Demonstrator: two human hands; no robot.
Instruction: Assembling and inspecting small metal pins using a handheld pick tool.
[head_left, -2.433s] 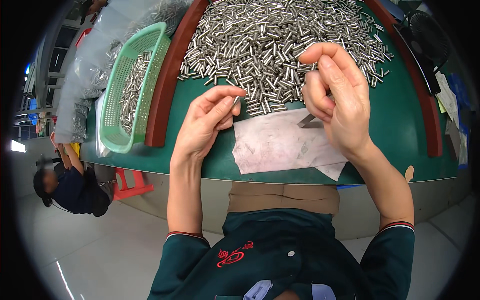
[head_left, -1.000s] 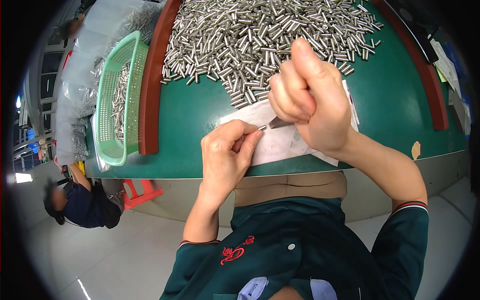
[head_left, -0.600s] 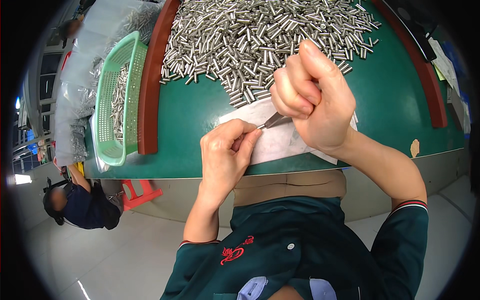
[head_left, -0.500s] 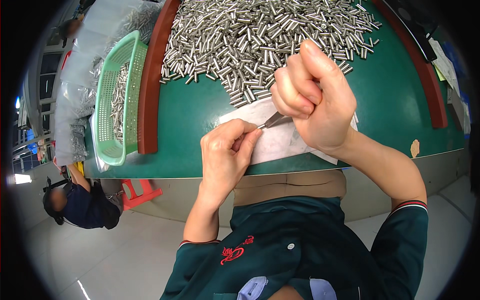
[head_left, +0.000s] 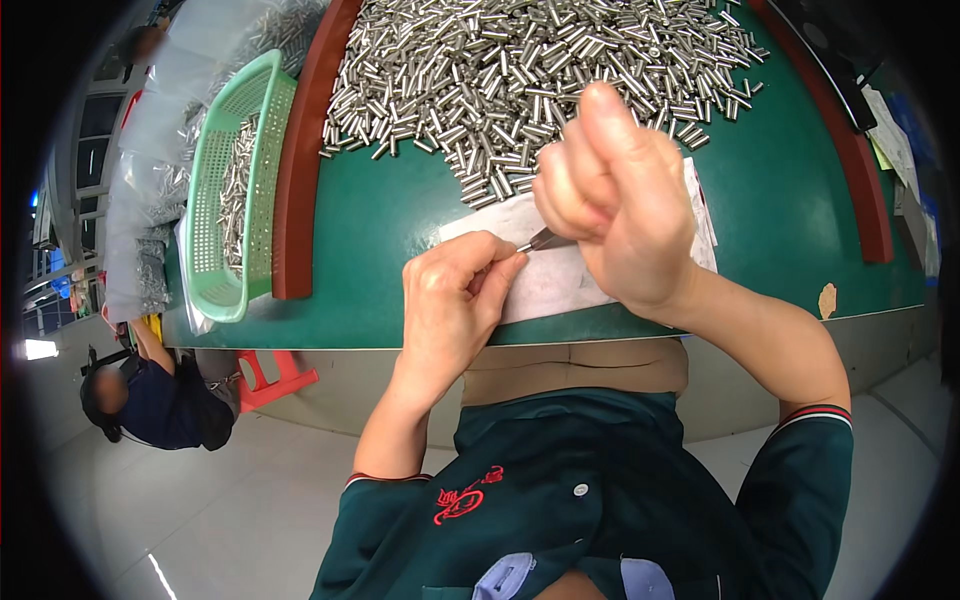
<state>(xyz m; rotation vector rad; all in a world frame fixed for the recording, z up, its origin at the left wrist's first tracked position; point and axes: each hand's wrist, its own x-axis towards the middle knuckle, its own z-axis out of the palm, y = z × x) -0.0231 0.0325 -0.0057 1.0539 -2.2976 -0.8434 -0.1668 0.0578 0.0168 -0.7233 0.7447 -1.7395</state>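
Between thumb and fingertips of my left hand (head_left: 455, 290) I pinch a small metal pin (head_left: 523, 248), its end sticking out to the right. My right hand (head_left: 622, 215) is closed in a fist around a dark, tapered tool (head_left: 543, 239). Most of that tool is hidden by the hand, so its kind does not show. Its narrow tip is at the pin's end; whether they touch I cannot tell. Below both hands lie white paper sheets (head_left: 550, 287). Beyond them a large heap of shiny metal pins (head_left: 500, 90) spreads over the green tabletop (head_left: 385, 240).
A brown wooden rail (head_left: 298, 190) borders the work area at left, another rail (head_left: 858, 185) at right. Outside the left rail stands a green perforated basket (head_left: 262, 235) with pins, beside clear plastic bags (head_left: 140, 215) of pins. Another person (head_left: 165, 400) sits at far left near a red stool (head_left: 280, 380).
My right hand has shifted slightly left and looks blurred, with the tool's tip still by the pin. My left hand keeps its pinch. The view has moved a little.
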